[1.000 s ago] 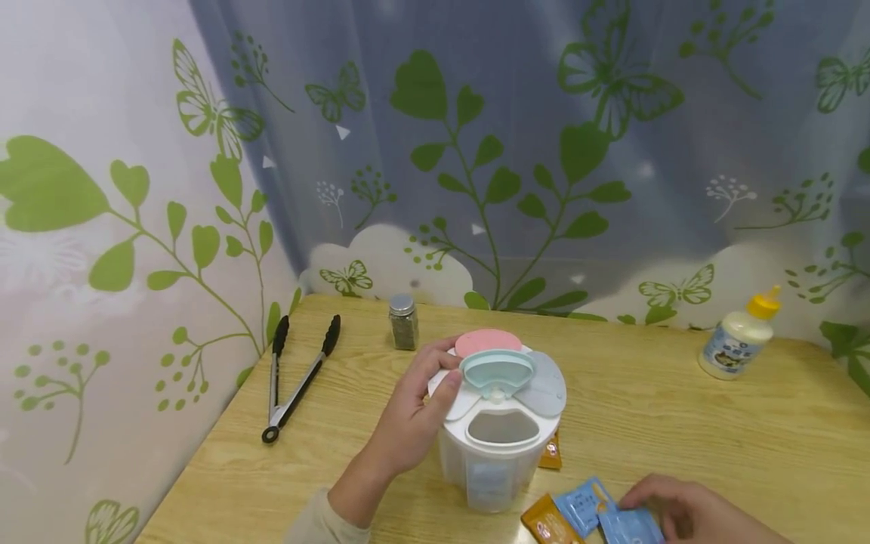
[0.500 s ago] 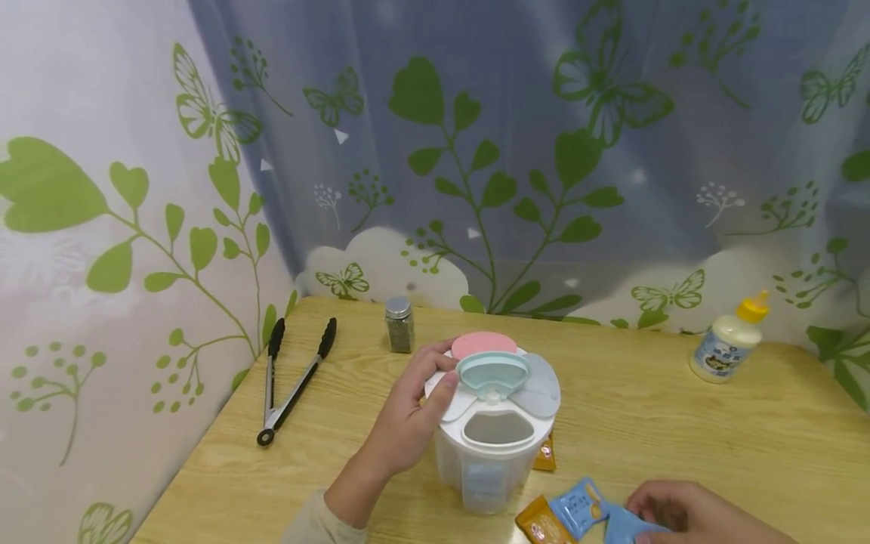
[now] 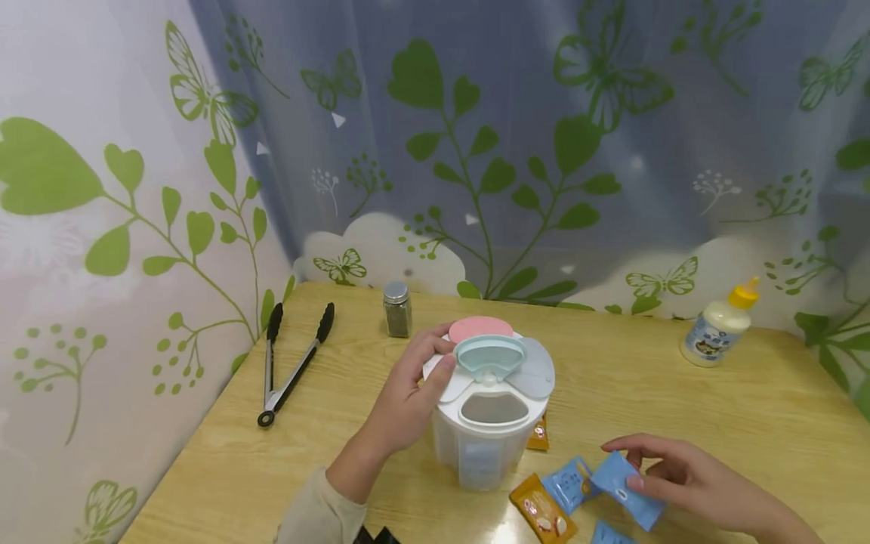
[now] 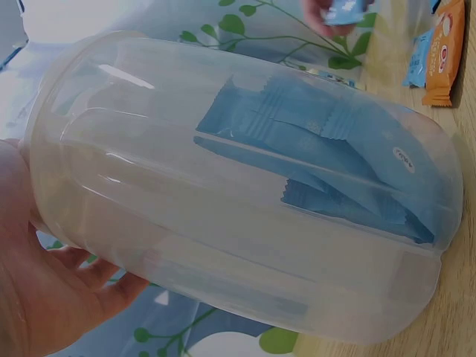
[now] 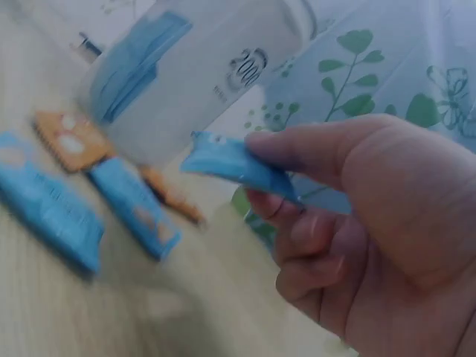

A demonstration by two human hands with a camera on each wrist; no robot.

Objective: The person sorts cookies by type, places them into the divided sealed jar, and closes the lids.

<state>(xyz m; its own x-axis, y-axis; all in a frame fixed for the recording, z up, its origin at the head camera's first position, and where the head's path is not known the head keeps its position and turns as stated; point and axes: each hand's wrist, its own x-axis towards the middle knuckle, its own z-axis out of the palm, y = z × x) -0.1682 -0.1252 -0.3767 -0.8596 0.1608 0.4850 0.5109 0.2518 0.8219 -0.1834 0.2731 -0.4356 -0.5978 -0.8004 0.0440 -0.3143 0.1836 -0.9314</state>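
A clear divided storage container stands upright on the table. Its white lid has pink, mint and grey flaps, and the front opening is uncovered. Blue snack packets lie inside one compartment, as the left wrist view shows. My left hand grips the lid's left edge, thumb on top. Between thumb and fingers, my right hand pinches a blue snack packet above the table, right of the container. Under and beside it lie another blue packet, an orange packet and a partly cut-off blue packet.
Behind the container's right side an orange packet shows partly. Tongs lie spread at the left. A spice jar stands at the back, and a yellow-capped bottle at the back right. A patterned curtain hangs behind the table.
My right hand has picked up a blue packet from the pile and lifted it, uncovering another blue packet near the front edge. My left hand keeps its grip on the container.
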